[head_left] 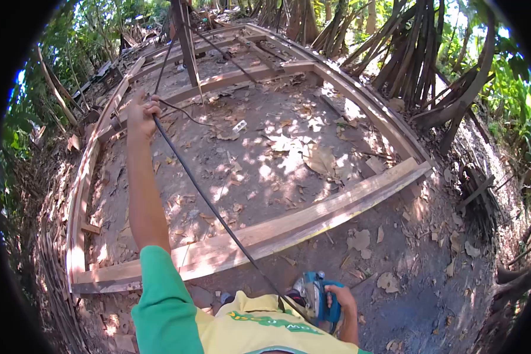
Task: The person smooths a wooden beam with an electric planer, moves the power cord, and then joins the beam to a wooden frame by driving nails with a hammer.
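Stretched far forward, my left hand [141, 118] is closed around a black power cord [203, 194]. From that hand the cord slants down across the wooden frame toward my body. Low by my right side, my right hand [344, 300] grips the handle of a blue circular saw [318, 298]. The saw hangs close to my shirt, and its blade is hard to make out. Between my hands lies the frame's near beam [253, 233], a long sawn plank. A white power outlet [239, 126] rests on the dirt inside the frame.
A dark upright post [186, 47] stands inside the frame ahead. A cross beam [236, 76] spans the middle, and a long side beam [366, 103] runs along the right. Dry leaves [321, 159] litter the dirt. Tangled stilt roots [416, 56] rise at the right.
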`<state>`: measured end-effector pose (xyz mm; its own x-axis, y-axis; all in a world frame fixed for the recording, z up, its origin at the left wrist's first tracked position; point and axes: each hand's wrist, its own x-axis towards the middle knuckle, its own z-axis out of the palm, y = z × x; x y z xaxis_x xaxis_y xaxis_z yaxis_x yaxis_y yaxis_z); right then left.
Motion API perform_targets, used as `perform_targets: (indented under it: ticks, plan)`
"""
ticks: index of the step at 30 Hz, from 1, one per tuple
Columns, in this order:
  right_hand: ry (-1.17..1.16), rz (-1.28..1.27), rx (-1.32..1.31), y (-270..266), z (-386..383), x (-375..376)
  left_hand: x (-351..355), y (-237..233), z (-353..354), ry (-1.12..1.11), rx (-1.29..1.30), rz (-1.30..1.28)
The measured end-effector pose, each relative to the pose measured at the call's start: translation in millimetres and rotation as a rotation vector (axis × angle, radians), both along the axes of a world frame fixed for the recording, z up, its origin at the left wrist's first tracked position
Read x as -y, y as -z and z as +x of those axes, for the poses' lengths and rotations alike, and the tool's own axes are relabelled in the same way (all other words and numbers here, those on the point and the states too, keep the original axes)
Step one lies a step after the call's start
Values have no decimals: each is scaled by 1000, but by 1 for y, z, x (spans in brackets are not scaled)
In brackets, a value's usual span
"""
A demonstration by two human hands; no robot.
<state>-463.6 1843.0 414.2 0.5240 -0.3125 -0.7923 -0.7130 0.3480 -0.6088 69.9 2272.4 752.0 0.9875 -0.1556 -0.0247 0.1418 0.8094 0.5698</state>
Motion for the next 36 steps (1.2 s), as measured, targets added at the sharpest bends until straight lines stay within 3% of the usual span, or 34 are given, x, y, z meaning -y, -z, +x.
perform_targets:
  ticks: [1, 2, 5, 7, 8, 11, 12, 15, 17, 18, 19, 23, 26, 29, 31, 33, 36]
  plan:
    - [2, -81, -43, -5, -14, 41, 43, 0, 54, -66, -59, 122]
    - [63, -126, -71, -4, -31, 59, 63, 30, 92, -138, -152, 238]
    - [148, -265, -241, 16, -73, 120, 156, 103, 133, -281, -100, 653]
    - [176, -333, -318, 25, -96, 154, 203, 236, 255, 123, -141, 410]
    - [192, -365, -362, 27, -109, 167, 258, 273, 257, 92, -244, 389]
    - [219, -422, -379, 21, -134, 192, 448, 353, 208, 218, -191, 580]
    - [220, -415, -374, 28, -142, 196, 504, 356, 178, 262, -194, 640]
    - [268, -370, -323, 43, -154, 201, 639, 322, 68, 473, -134, 765]
    - [331, -292, -246, 44, -145, 193, 697, 266, 8, 603, -48, 739]
    - [310, -261, -250, 40, -138, 190, 711, 229, -20, 595, 132, 835]
    - [289, -226, -256, 32, -126, 188, 728, 220, -22, 701, 313, 758]
    - [164, -124, -282, 31, -85, 175, 731, 123, -47, 766, 493, 826]
    - [60, -133, -201, 36, -65, 168, 707, 68, -44, 693, 511, 663]
    - [43, -136, -139, 20, -40, 164, 655, 0, -58, 722, 644, 419]
    - [-2, -144, -95, 16, -31, 167, 614, -55, -89, 601, 804, 391]
    - [-72, -187, -75, 17, -16, 172, 559, -110, -119, 441, 1051, 419]
    - [-203, -271, -121, 16, -9, 177, 446, -176, -172, 309, 1170, 346]
